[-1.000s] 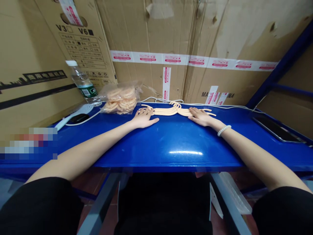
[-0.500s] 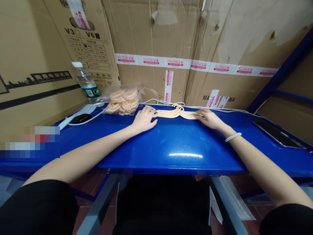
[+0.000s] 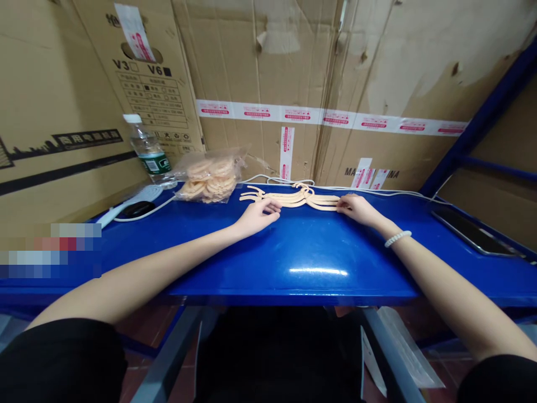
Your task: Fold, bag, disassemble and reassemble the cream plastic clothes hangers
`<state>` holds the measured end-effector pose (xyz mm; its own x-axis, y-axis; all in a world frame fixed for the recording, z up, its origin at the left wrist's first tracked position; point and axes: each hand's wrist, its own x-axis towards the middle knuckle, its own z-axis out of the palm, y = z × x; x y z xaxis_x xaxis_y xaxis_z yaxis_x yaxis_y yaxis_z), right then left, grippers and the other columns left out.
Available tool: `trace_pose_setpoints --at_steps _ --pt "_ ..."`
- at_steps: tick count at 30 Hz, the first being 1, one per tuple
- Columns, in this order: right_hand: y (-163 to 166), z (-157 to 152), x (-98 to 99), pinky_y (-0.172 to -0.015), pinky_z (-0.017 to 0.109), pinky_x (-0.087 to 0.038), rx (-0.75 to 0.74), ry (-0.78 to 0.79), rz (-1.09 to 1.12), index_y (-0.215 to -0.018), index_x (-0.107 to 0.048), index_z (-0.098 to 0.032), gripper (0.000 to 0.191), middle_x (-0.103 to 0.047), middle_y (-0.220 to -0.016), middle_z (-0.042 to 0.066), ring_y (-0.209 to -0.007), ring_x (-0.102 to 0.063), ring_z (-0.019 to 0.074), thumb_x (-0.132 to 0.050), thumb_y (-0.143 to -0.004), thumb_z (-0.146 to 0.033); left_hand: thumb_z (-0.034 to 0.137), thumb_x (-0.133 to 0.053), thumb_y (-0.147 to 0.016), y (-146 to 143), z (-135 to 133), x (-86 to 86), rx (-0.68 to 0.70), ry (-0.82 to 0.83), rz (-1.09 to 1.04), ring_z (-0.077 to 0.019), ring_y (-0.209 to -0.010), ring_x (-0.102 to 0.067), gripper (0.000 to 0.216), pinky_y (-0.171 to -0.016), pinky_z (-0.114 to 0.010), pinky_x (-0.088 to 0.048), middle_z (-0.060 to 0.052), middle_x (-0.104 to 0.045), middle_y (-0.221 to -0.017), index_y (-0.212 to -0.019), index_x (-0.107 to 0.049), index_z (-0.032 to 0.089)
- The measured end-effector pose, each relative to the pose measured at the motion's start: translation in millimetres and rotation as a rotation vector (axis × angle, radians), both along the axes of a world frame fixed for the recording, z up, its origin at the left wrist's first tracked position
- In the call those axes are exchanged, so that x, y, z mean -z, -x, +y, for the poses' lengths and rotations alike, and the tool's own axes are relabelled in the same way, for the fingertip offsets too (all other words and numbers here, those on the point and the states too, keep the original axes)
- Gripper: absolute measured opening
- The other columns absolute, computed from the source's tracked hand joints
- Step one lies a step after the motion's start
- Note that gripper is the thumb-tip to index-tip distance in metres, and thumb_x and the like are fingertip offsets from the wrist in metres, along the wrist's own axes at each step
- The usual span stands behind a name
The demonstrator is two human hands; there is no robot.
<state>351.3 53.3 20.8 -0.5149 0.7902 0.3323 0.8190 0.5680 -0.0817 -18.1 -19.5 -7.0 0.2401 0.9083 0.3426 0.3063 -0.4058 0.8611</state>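
Observation:
Several peach-coloured clothes hangers (image 3: 286,200) lie overlapping on the blue tabletop, their hooks pointing to the back. My left hand (image 3: 259,216) is at the near side of their left arms, with its fingers bent and the thumb held apart; nothing shows in its grasp. The forked left ends of the hangers show behind this hand. My right hand (image 3: 356,209), with a pale bracelet (image 3: 398,239) at the wrist, is closed around the right ends of the hangers and hides their tips.
On the left stand a water bottle (image 3: 151,154) and a clear plastic bag (image 3: 212,174) of peach-coloured pieces. A black mouse-like object (image 3: 138,209) is in front of the bottle. A phone (image 3: 472,230) lies at the right. Cardboard (image 3: 260,67) and a white cable (image 3: 377,192) line the back.
My left hand has come off the hangers' left ends, moving slightly right and nearer to me, so those ends now show. My right hand stays at the right ends, fingers more closed.

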Motion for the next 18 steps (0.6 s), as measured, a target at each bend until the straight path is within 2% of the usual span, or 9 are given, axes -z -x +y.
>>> trace_pose_setpoints --at_steps 5,9,13,15,18 --pt "1.1 -4.9 -10.4 -0.069 0.034 -0.050 -0.017 0.106 0.183 -0.084 -0.064 -0.020 0.011 -0.073 -0.081 0.008 -0.074 -0.068 0.0252 -0.065 -0.085 -0.031 0.011 -0.074 -0.078 0.6 1.0 -7.8 -0.021 0.312 -0.351 -0.0186 -0.087 -0.073 0.020 -0.086 -0.036 -0.061 -0.010 -0.075 -0.097 -0.097 -0.068 0.014" --pt "2.1 -13.0 -23.0 -0.067 0.037 -0.053 -0.059 0.125 0.318 -0.082 -0.061 -0.021 0.027 -0.071 -0.074 0.008 -0.069 -0.068 0.0255 -0.067 -0.083 -0.048 0.011 -0.078 -0.077 4.5 0.6 -14.1 -0.004 0.433 -0.446 -0.0210 -0.091 -0.076 0.015 -0.095 -0.037 -0.060 -0.012 -0.077 -0.100 -0.091 -0.074 0.012" --pt "4.2 -24.9 -35.5 -0.068 0.040 -0.054 -0.065 0.061 0.407 -0.082 -0.060 -0.022 0.040 -0.071 -0.075 0.009 -0.069 -0.068 0.0263 -0.068 -0.082 -0.060 0.012 -0.081 -0.074 8.7 6.7 -17.1 -0.043 0.589 -0.546 -0.0254 -0.091 -0.077 0.018 -0.094 -0.038 -0.062 -0.015 -0.078 -0.099 -0.090 -0.072 0.012" --pt "6.1 -30.8 -40.3 -0.069 0.040 -0.055 -0.061 0.017 0.441 -0.086 -0.061 -0.021 0.041 -0.072 -0.078 0.010 -0.071 -0.069 0.0261 -0.070 -0.082 -0.061 0.011 -0.082 -0.072 9.7 9.2 -17.7 -0.078 0.635 -0.626 -0.0271 -0.089 -0.078 0.024 -0.091 -0.040 -0.064 -0.015 -0.077 -0.098 -0.092 -0.069 0.015" --pt "11.6 -37.7 -43.8 -0.071 0.040 -0.055 -0.070 0.005 0.423 -0.094 -0.066 -0.019 0.036 -0.074 -0.081 0.010 -0.073 -0.070 0.0259 -0.068 -0.083 -0.054 0.007 -0.081 -0.070 9.2 9.4 -16.7 -0.102 0.602 -0.726 -0.0270 -0.087 -0.079 0.034 -0.091 -0.041 -0.064 -0.012 -0.075 -0.102 -0.096 -0.062 0.018"
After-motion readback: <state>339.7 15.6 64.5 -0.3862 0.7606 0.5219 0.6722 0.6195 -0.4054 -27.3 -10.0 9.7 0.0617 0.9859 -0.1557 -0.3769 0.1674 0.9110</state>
